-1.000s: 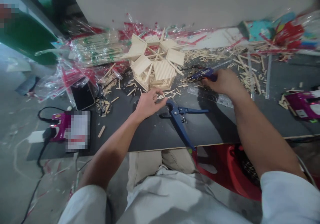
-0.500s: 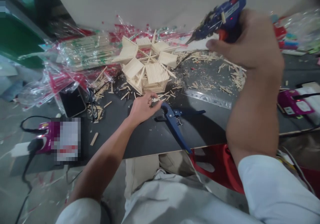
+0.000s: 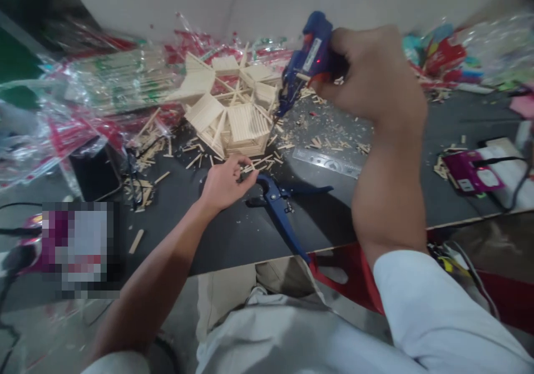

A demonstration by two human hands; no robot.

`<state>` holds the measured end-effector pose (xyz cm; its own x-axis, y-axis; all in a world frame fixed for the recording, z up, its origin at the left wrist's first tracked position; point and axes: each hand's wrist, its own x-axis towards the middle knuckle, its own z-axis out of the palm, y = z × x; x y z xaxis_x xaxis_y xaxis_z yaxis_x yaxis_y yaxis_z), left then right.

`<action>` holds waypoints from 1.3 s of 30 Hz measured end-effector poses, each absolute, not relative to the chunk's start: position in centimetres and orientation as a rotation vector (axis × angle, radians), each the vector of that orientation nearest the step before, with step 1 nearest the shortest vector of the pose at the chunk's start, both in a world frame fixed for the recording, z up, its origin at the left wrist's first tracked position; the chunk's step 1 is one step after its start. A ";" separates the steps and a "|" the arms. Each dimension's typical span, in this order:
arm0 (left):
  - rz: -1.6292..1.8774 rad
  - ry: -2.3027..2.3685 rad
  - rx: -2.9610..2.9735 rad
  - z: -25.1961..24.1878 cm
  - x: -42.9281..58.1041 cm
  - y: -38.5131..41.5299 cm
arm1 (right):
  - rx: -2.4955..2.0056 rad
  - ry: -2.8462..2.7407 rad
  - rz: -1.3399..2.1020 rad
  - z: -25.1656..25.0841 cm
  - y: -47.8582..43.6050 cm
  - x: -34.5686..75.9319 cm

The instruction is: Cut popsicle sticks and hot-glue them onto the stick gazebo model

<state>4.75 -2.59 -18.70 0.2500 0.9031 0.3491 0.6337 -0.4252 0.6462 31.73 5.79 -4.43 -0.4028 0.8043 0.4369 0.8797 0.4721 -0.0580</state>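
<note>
My right hand (image 3: 371, 79) grips a blue hot glue gun (image 3: 312, 51), a small red light showing on it. Its nozzle points down beside the right side of a wooden stick model (image 3: 250, 123), which has slanted panels of light sticks arranged in a ring. My left hand (image 3: 229, 182) rests low at the model's front edge, fingers curled with thumb and forefinger apart. Short cut sticks (image 3: 267, 161) lie right by its fingertips; whether it touches one is unclear. A blue ratchet pipe cutter (image 3: 275, 201) lies just right of this hand, its handles spread.
A clear ruler (image 3: 325, 162) lies among stick scraps. At left are bagged sticks (image 3: 129, 79), a phone (image 3: 94, 168) and glasses (image 3: 134, 182). A purple power strip (image 3: 471, 171) sits at right, and a red chair (image 3: 350, 274) below the table edge.
My right hand has brought the glue gun left and tipped its nozzle downward, next to the model. My left hand stays in place by the stick scraps. The view has shifted slightly.
</note>
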 end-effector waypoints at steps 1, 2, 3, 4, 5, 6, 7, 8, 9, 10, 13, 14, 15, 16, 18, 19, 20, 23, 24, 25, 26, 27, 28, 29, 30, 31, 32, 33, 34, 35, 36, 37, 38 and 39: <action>1.002 1.406 2.162 -18.7 4.7 -2.6 | -1.388 -2.331 -0.254 -4.4 5.8 31.7; 1.008 1.404 2.173 -18.8 4.7 -2.6 | -1.368 -2.343 -0.263 -4.3 5.7 31.6; 1.009 1.400 2.188 -18.8 4.7 -2.5 | -1.351 -2.353 -0.273 -4.3 5.7 31.6; 1.009 1.396 2.204 -18.9 4.7 -2.5 | -1.335 -2.360 -0.282 -4.3 5.7 31.5; 1.008 1.393 2.221 -18.9 4.6 -2.5 | -1.317 -2.366 -0.289 -4.3 5.6 31.5; 1.010 1.390 2.238 -19.0 4.6 -2.5 | -1.299 -2.370 -0.291 -4.3 5.6 31.6; 1.010 1.389 2.253 -19.0 4.6 -2.5 | -1.288 -2.373 -0.288 -4.4 5.6 31.6; 1.007 1.391 2.265 -19.0 4.6 -2.5 | -1.284 -2.368 -0.282 -4.4 5.6 31.6; 1.003 1.394 2.274 -19.0 4.6 -2.6 | -1.284 -2.363 -0.277 -4.4 5.6 31.6; 0.997 1.396 2.282 -18.9 4.6 -2.6 | -1.292 -2.354 -0.277 -4.3 5.5 31.6; 0.975 1.403 2.292 -18.9 4.6 -2.7 | -1.342 -2.355 -0.279 -4.2 5.4 31.4; 0.973 1.404 2.292 -18.8 4.7 -2.7 | -1.356 -2.364 -0.284 -4.1 5.3 31.4; 0.974 1.405 2.290 -18.8 4.7 -2.7 | -1.371 -2.372 -0.293 -4.1 5.3 31.4; 0.976 1.403 2.287 -18.8 4.7 -2.7 | -1.378 -2.377 -0.299 -4.0 5.3 31.3; 0.985 1.398 2.278 -18.7 4.8 -2.7 | -1.378 -2.376 -0.300 -4.0 5.2 31.3; 0.985 1.397 2.274 -18.7 4.8 -2.7 | -1.378 -2.370 -0.296 -4.0 5.2 31.3; 0.981 1.397 2.271 -18.7 4.8 -2.7 | -1.380 -2.362 -0.290 -4.0 5.1 31.3; 0.977 1.405 2.271 -18.6 4.9 -2.7 | -1.377 -2.342 -0.280 -4.0 5.1 31.2; 0.973 1.405 2.273 -18.6 4.8 -2.8 | -1.379 -2.339 -0.283 -3.9 5.0 31.2; 0.966 1.406 2.275 -18.6 4.8 -2.8 | -1.382 -2.339 -0.284 -3.9 5.0 31.2; 0.953 1.408 2.277 -18.6 4.8 -2.8 | -1.386 -2.341 -0.289 -4.0 5.0 31.2; 0.938 1.411 2.277 -18.6 4.8 -2.8 | -1.387 -2.342 -0.293 -4.0 5.0 31.2; 0.923 1.415 2.277 -18.6 4.8 -2.8 | -1.387 -2.341 -0.295 -4.0 5.1 31.2; 0.913 1.419 2.277 -18.6 4.8 -2.8 | -1.383 -2.341 -0.296 -4.0 5.1 31.3; 0.913 1.423 2.277 -18.5 4.8 -2.8 | -1.378 -2.338 -0.297 -4.1 5.1 31.3; 0.917 1.426 2.276 -18.5 4.8 -2.8 | -1.378 -2.333 -0.299 -4.1 5.1 31.3; 0.922 1.427 2.277 -18.6 4.8 -2.8 | -1.384 -2.328 -0.303 -4.0 5.1 31.3; 0.929 1.425 2.280 -18.6 4.8 -2.8 | -1.398 -2.325 -0.304 -4.0 5.1 31.2; 0.935 1.422 2.283 -18.6 4.8 -2.8 | -1.413 -2.318 -0.305 -3.9 5.0 31.1; 0.940 1.418 2.286 -18.6 4.8 -2.8 | -1.421 -2.314 -0.299 -3.8 5.0 31.1; 0.942 1.416 2.287 -18.7 4.8 -2.8 | -1.422 -2.311 -0.291 -3.8 4.9 31.0; 0.945 1.413 2.288 -18.7 4.8 -2.8 | -1.418 -2.307 -0.283 -3.7 4.8 30.9; 0.949 1.411 2.288 -18.8 4.8 -2.8 | -1.410 -2.306 -0.276 -3.6 4.8 30.8; 0.951 1.408 2.290 -18.8 4.7 -2.8 | -1.403 -2.307 -0.269 -3.6 4.7 30.8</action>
<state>4.74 -2.77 -18.81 0.3047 0.8720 0.3831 0.6809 -0.4807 0.5525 30.78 4.71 -3.58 -0.3994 0.7983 0.4508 0.8807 0.4707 -0.0533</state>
